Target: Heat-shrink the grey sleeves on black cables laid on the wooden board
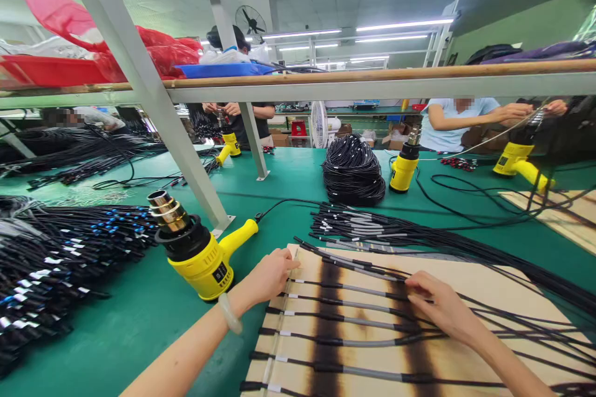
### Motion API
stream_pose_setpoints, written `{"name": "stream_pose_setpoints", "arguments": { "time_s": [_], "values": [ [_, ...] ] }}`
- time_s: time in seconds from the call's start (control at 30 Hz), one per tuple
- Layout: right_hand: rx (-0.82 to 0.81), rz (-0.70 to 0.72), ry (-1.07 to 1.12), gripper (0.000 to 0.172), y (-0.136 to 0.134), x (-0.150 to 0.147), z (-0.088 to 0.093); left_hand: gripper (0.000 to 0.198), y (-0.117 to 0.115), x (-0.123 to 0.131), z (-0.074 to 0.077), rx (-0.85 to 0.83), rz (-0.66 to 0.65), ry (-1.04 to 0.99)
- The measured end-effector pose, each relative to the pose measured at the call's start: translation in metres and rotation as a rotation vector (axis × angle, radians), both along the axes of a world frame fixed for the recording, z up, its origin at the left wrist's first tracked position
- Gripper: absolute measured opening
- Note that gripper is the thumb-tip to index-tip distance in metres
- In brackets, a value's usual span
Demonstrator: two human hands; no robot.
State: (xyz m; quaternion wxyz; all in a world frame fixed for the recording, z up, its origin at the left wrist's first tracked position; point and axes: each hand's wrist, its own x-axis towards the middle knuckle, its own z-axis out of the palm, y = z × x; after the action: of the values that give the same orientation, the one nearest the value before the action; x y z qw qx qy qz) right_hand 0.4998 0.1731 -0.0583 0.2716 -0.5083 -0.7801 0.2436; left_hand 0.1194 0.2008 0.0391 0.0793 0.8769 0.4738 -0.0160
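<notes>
Several black cables with grey sleeves (pixel 367 342) lie side by side across a pale wooden board (pixel 465 273) with two dark scorched bands. My left hand (pixel 270 274), a bracelet at its wrist, rests at the board's upper left corner, fingers together on a thin clear strip along the edge; what it pinches is too small to make out. My right hand (pixel 435 301) has its thumb and index finger at a cable near the top of the row, by the right scorched band. A yellow heat gun (pixel 200 260) stands nozzle up left of my left hand.
Behind the board lie more loose cables (pixel 367 223) and a coiled black bundle (pixel 354 170). A cable pile (pixel 56 273) fills the left. A shelf post (pixel 153 93) rises ahead. Other heat guns (pixel 404 167) stand farther back; people work across the table.
</notes>
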Motion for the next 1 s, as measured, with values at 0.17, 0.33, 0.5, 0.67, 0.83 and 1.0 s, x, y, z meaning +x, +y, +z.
{"name": "stream_pose_setpoints", "arguments": {
  "time_s": [0.17,0.33,0.5,0.67,0.83,1.0],
  "values": [
    [0.160,-0.105,-0.011,0.019,0.009,0.004,-0.005,0.022,0.016,0.031,-0.005,0.060,-0.033,-0.019],
    [0.177,-0.106,-0.081,0.026,0.014,0.007,-0.007,0.020,0.032,0.067,-0.028,0.081,-0.065,-0.005],
    [0.157,-0.098,-0.185,0.033,0.015,0.009,-0.005,0.019,0.040,0.083,-0.036,0.125,-0.065,0.041],
    [0.144,-0.124,-0.336,0.022,0.014,0.010,-0.006,0.024,0.041,0.087,-0.034,0.128,-0.085,0.091],
    [0.152,-0.089,-0.351,0.012,0.012,0.006,-0.003,0.023,0.042,0.068,-0.028,0.139,-0.069,0.109],
    [0.111,-0.031,-0.182,0.013,0.013,-0.009,0.002,0.026,0.037,0.039,-0.013,0.134,-0.058,0.085]
  ]
}}
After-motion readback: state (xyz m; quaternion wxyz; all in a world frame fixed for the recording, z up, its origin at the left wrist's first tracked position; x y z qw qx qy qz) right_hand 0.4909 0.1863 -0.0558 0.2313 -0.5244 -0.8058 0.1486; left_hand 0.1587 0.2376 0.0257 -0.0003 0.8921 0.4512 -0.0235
